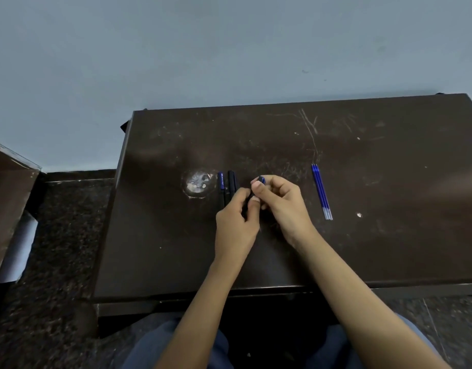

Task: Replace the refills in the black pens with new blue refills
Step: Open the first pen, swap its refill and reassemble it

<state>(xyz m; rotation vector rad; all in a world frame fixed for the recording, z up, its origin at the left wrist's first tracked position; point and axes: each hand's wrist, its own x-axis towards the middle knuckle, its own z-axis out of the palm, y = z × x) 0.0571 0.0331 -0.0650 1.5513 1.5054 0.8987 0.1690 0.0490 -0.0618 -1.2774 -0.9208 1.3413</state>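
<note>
Where the view begins at six o'clock, we see two knees (176, 342) in blue cloth above a dark speckled floor (64, 235), with both bare forearms reaching up over the near edge of a dark brown table (163, 249). The hands meet near the middle of the tabletop. The left hand (236, 222) has its fingers curled, with thumb and forefinger pinched on the dark lower barrel of the held pen (261, 179). The right hand (285, 206), just beside it at three o'clock, has its fingers bent in and its thumb and forefinger clamped on the pen's upper part, so only the blue end shows beyond the fingertips at twelve o'clock. Most of the barrel is hidden between the two hands, and we cannot tell whether it has come apart. At ten o'clock from the hands, a blue-capped pen (220, 181) and a black pen (231, 182) lie side by side on the table, their near ends behind the left knuckles. A worn pale patch (197, 183) lies just beyond them at nine o'clock. Well apart from the right hand at three o'clock, the blue refills (320, 190) lie close together, tips towards twelve. Farther off, pale scratches (309, 126) mark the tabletop. A brown piece of furniture (8, 198) stands at nine o'clock, and a blue-grey wall (229, 49) fills the rest.
</note>
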